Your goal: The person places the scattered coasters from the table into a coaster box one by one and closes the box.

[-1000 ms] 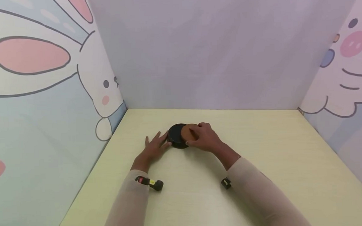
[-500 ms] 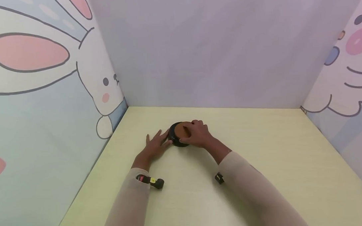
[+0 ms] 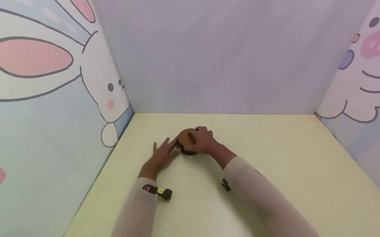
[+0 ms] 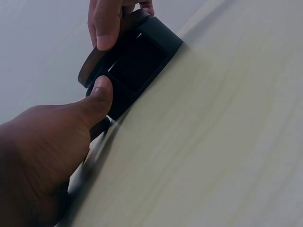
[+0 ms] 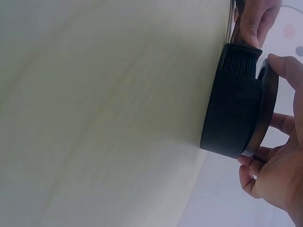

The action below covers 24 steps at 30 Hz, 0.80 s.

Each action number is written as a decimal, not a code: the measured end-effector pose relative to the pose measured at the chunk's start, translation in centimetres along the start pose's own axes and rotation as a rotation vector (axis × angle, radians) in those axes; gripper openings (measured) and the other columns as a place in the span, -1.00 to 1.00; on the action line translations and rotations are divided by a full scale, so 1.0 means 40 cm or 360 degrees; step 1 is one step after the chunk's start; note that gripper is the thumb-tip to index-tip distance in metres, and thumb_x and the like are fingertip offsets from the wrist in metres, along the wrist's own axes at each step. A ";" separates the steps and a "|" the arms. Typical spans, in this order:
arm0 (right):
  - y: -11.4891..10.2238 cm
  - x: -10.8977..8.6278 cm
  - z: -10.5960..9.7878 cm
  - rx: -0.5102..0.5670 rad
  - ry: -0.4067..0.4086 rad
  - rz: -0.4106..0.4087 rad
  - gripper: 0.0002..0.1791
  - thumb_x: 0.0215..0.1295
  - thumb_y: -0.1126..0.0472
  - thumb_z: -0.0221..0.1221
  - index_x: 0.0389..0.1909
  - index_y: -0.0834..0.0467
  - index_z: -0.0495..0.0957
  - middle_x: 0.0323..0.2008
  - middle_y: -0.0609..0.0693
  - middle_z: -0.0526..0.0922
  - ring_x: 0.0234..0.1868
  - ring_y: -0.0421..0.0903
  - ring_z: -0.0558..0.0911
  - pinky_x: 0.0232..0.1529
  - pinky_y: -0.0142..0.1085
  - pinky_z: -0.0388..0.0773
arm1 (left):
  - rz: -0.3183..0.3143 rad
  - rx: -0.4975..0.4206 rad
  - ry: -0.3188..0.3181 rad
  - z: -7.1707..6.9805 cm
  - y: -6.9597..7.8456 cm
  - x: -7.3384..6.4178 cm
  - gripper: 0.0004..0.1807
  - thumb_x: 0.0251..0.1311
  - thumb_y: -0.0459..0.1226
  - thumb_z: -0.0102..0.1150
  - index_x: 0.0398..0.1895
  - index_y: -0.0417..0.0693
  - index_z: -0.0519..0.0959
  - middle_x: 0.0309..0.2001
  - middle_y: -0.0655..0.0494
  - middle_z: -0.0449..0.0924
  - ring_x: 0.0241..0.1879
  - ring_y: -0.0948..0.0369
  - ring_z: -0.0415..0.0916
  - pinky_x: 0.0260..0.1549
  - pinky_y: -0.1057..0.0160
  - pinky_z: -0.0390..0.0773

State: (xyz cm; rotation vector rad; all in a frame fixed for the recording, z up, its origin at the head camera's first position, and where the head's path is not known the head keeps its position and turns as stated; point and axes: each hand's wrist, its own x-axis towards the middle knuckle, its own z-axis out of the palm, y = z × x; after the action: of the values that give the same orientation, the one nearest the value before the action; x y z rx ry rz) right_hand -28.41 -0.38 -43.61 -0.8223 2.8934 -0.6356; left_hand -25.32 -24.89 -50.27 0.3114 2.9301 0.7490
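Note:
A round brown disc [image 3: 185,138] lies over the top of a low, round black container [image 3: 190,153] on the table. In the right wrist view the disc [image 5: 271,101] sits slightly tilted, with a narrow gap to the container on one side. My right hand [image 3: 203,140] holds the disc from above, thumb at the near edge and fingers at the far edge. My left hand [image 3: 162,154] is spread at the container's left side, its thumb [image 4: 100,92] touching the wall. A ribbed recess [image 4: 137,66] shows in the container's side near that thumb.
The pale wooden table [image 3: 273,164] runs back to a plain lilac wall [image 3: 213,55]. Side walls with cartoon animals [image 3: 94,80] stand at left and right. Each wrist wears a small black camera [image 3: 167,193] on a strap.
My right hand has moved left with the brown disc, from overlapping the container's right part to covering its top. My left hand has kept its place at the container's side.

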 end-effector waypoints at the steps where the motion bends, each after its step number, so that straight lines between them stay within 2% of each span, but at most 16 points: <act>1: -0.001 0.001 0.002 -0.0005 0.0001 0.0000 -0.13 0.42 -0.29 0.35 0.64 -0.04 0.39 0.50 0.28 0.46 0.51 0.31 0.41 0.41 0.30 0.33 | -0.0001 0.0000 0.0001 -0.001 0.000 -0.001 -0.18 0.64 0.32 -0.16 0.82 0.40 -0.03 0.75 0.07 0.19 0.82 -0.08 -0.15 0.63 -0.52 -0.54; 7: -0.001 0.007 0.011 -0.0060 0.0018 0.0010 -0.12 0.40 -0.30 0.36 0.63 -0.05 0.38 0.48 0.25 0.48 0.48 0.27 0.42 0.35 0.25 0.35 | -0.0004 -0.0032 -0.0002 -0.006 -0.001 -0.006 -0.18 0.63 0.32 -0.13 0.81 0.41 -0.02 0.76 0.04 0.16 0.82 -0.07 -0.15 0.64 -0.50 -0.56; 15: -0.012 0.012 0.016 -0.0086 -0.0018 0.0020 -0.09 0.42 -0.33 0.35 0.66 -0.03 0.35 0.56 0.22 0.43 0.55 0.26 0.37 0.41 0.29 0.33 | -0.0018 -0.0015 -0.0023 -0.013 -0.012 -0.009 -0.19 0.64 0.32 -0.15 0.81 0.44 -0.04 0.77 0.05 0.13 0.82 -0.05 -0.17 0.65 -0.48 -0.57; 24: -0.020 -0.003 0.011 -0.0131 -0.0037 0.0017 -0.08 0.44 -0.33 0.33 0.67 -0.03 0.31 0.58 0.19 0.40 0.61 0.26 0.29 0.42 0.29 0.31 | -0.0028 0.0024 -0.0016 -0.015 0.001 -0.028 -0.19 0.65 0.31 -0.16 0.82 0.40 -0.03 0.77 0.07 0.14 0.82 -0.04 -0.15 0.65 -0.49 -0.54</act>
State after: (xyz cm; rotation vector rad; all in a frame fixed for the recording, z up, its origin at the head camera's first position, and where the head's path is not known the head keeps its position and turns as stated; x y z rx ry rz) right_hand -27.85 -1.10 -43.69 -0.8177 2.9181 -0.5057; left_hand -24.31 -25.40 -49.68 0.2892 2.9266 0.7216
